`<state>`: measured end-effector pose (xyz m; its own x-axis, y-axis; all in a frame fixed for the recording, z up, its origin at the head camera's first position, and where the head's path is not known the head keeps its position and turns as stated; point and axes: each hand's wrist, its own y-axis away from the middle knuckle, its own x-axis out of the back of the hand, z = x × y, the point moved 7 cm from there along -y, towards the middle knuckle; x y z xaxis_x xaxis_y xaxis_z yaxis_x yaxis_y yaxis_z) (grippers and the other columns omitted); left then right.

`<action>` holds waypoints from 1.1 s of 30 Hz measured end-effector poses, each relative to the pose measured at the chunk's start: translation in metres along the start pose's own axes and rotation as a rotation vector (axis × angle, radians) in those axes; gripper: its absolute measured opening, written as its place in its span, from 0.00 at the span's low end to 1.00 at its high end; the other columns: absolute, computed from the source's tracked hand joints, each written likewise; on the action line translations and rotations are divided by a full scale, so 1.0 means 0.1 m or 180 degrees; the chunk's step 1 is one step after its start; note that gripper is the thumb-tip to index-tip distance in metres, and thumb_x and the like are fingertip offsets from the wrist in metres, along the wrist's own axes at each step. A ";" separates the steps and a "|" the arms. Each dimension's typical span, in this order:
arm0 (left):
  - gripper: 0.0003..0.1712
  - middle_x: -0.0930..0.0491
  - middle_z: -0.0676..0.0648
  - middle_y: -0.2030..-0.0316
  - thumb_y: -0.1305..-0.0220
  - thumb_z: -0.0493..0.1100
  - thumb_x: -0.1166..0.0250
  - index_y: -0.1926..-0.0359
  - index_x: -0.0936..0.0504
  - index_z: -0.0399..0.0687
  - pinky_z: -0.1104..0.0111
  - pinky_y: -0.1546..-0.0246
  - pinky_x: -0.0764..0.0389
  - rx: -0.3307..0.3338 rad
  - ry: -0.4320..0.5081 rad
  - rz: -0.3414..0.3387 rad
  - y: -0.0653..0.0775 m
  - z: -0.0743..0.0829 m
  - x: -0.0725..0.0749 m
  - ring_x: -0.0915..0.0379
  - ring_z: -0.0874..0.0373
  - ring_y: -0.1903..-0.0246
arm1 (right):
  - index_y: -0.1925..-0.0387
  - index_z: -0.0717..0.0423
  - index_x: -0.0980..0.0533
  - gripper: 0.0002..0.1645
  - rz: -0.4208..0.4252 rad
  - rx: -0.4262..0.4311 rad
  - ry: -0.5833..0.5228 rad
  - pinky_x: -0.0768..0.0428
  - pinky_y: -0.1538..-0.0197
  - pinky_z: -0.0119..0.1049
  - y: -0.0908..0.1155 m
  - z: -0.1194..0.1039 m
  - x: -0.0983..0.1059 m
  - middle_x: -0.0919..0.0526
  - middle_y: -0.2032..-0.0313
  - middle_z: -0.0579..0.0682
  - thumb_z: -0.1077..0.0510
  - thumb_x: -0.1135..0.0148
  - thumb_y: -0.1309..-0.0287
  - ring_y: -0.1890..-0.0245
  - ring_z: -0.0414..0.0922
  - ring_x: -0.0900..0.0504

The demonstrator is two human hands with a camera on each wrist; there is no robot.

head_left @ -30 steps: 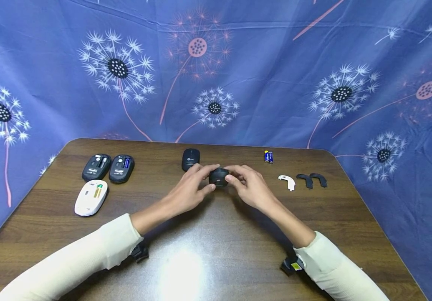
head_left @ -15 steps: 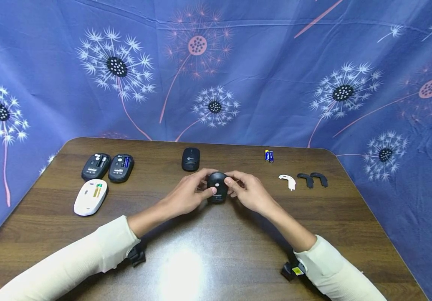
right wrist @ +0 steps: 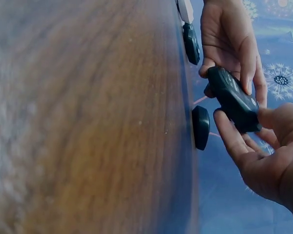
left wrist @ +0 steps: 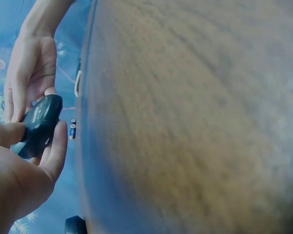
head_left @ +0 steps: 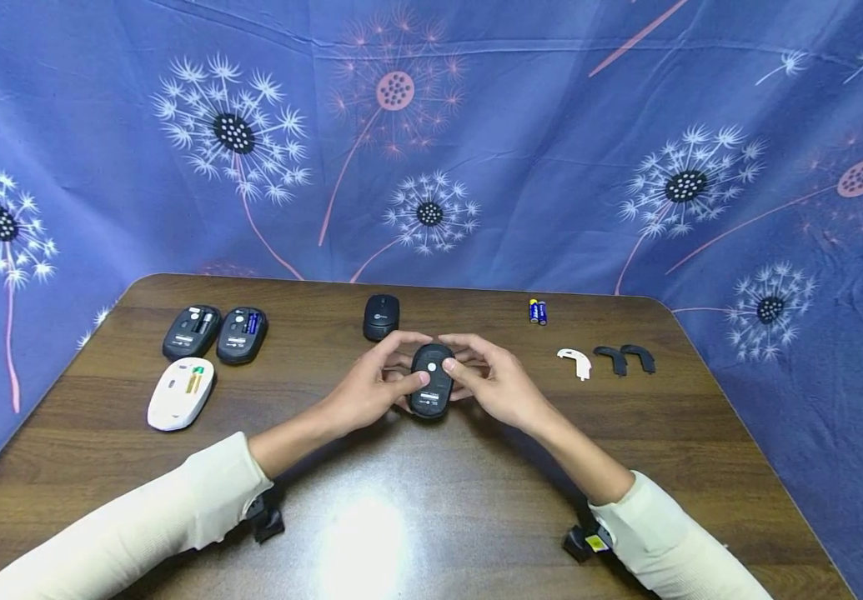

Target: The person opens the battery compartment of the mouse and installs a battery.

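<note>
Between both hands is a black computer mouse (head_left: 431, 393), its underside turned up toward the head camera, showing a white round spot and a pale label. My left hand (head_left: 367, 379) grips its left side, thumb on the underside and fingers beneath. From the right, my right hand (head_left: 499, 379) pinches it, thumb near its upper right edge. The right wrist view shows the mouse (right wrist: 233, 100) held up off the table, fingers of both hands around it. Just behind the hands, another black mouse (head_left: 381, 317) sits top side up on the table.
At left lie two black mice, one (head_left: 192, 332) beside the other (head_left: 243, 336), and a white mouse (head_left: 181, 395), bottoms up with battery bays exposed. Two batteries (head_left: 538, 312) lie at back right. Nearby are a white curved cover (head_left: 575, 363) and two black covers (head_left: 624, 359).
The held mouse has tipped over between the hands, from an end-on view to its underside facing up toward the head camera, and sits slightly nearer the body. Both hands kept their hold.
</note>
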<state>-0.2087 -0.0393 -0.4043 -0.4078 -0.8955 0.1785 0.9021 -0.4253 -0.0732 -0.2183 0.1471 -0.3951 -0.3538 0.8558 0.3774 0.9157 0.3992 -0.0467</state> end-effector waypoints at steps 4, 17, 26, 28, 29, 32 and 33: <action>0.32 0.13 0.28 0.44 0.20 0.32 0.32 0.21 0.27 0.47 0.56 0.63 0.02 0.0098 0.0338 0.0067 0.01 -0.03 0.02 0.08 0.54 0.60 | 0.22 0.60 0.25 0.32 -0.0105 0.0116 -0.0250 0.02 0.51 0.46 0.01 -0.02 -0.02 0.14 0.38 0.71 0.65 0.30 0.23 0.47 0.55 0.06; 0.32 0.13 0.30 0.46 0.23 0.30 0.30 0.23 0.25 0.45 0.51 0.64 0.02 0.0216 0.0591 0.0050 0.00 -0.09 0.03 0.08 0.52 0.60 | 0.24 0.63 0.22 0.33 -0.0020 0.0089 -0.0265 0.02 0.53 0.47 0.04 -0.08 -0.05 0.12 0.39 0.71 0.69 0.27 0.28 0.50 0.54 0.05; 0.33 0.14 0.30 0.45 0.22 0.30 0.30 0.22 0.27 0.43 0.48 0.62 0.02 0.0245 0.0682 -0.0015 0.02 -0.06 0.03 0.07 0.50 0.59 | 0.25 0.59 0.22 0.31 -0.0040 0.0200 -0.0141 0.02 0.55 0.49 0.05 -0.11 -0.05 0.10 0.43 0.71 0.66 0.27 0.27 0.51 0.60 0.04; 0.33 0.13 0.30 0.45 0.23 0.30 0.30 0.22 0.27 0.43 0.48 0.62 0.02 0.0244 0.0689 -0.0022 0.03 -0.05 0.03 0.07 0.50 0.59 | 0.26 0.58 0.21 0.31 -0.0040 0.0236 -0.0082 0.02 0.55 0.48 0.05 -0.12 -0.05 0.10 0.43 0.70 0.66 0.26 0.27 0.52 0.59 0.03; 0.33 0.13 0.29 0.45 0.23 0.30 0.30 0.22 0.27 0.42 0.48 0.62 0.02 0.0239 0.0689 -0.0029 0.03 -0.06 0.03 0.07 0.50 0.60 | 0.27 0.56 0.21 0.31 -0.0030 0.0256 -0.0038 0.02 0.54 0.47 0.04 -0.12 -0.04 0.10 0.43 0.69 0.65 0.26 0.27 0.51 0.59 0.03; 0.33 0.13 0.29 0.45 0.23 0.30 0.30 0.22 0.28 0.43 0.48 0.62 0.02 0.0225 0.0686 -0.0024 0.03 -0.06 0.04 0.07 0.50 0.60 | 0.28 0.53 0.19 0.30 0.0053 0.0369 0.0150 0.03 0.51 0.42 0.04 -0.15 -0.03 0.09 0.41 0.64 0.64 0.24 0.28 0.49 0.57 0.04; 0.33 0.13 0.29 0.46 0.23 0.30 0.30 0.22 0.27 0.43 0.48 0.62 0.02 0.0226 0.0680 -0.0015 0.03 -0.06 0.05 0.07 0.50 0.60 | 0.28 0.53 0.19 0.29 0.0094 0.0432 0.0241 0.03 0.49 0.41 0.04 -0.17 -0.03 0.09 0.41 0.63 0.63 0.24 0.28 0.49 0.56 0.04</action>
<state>-0.2087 -0.0461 -0.4099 -0.4259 -0.9041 -0.0339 0.9047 -0.4261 -0.0023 -0.2106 0.1405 -0.3808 -0.3070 0.8426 0.4425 0.8895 0.4194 -0.1814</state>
